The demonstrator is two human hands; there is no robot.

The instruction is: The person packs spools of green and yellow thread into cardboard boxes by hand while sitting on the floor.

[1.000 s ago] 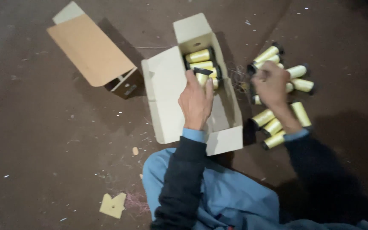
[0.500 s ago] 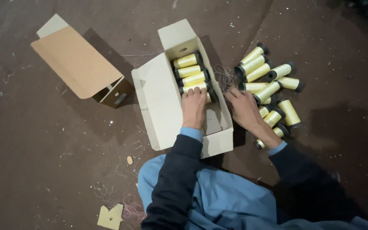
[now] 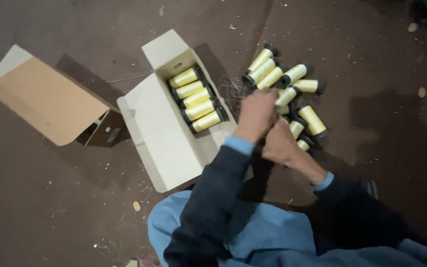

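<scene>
A pale cardboard box (image 3: 161, 133) lies open on the dark floor, with several yellow thread spools (image 3: 196, 95) in a row at its far end. More yellow spools with black ends (image 3: 277, 74) lie loose on the floor to the right of the box. My left hand (image 3: 255, 116) is past the box's right edge, its fingers at the near spools of the pile. My right hand (image 3: 278, 143) is just below it, touching it, over the nearest spools (image 3: 312, 120). Both hands are blurred, and I cannot see what the fingers hold.
A second, brown cardboard box (image 3: 50, 99) lies open on its side at the left. Loose thread (image 3: 231, 89) trails between the pale box and the pile. Scraps of card dot the floor. My blue-clad knees (image 3: 282, 237) fill the bottom.
My left hand has left the inside of the box and moved right to the loose spools. My right hand has drawn in under it. The view has shifted slightly.
</scene>
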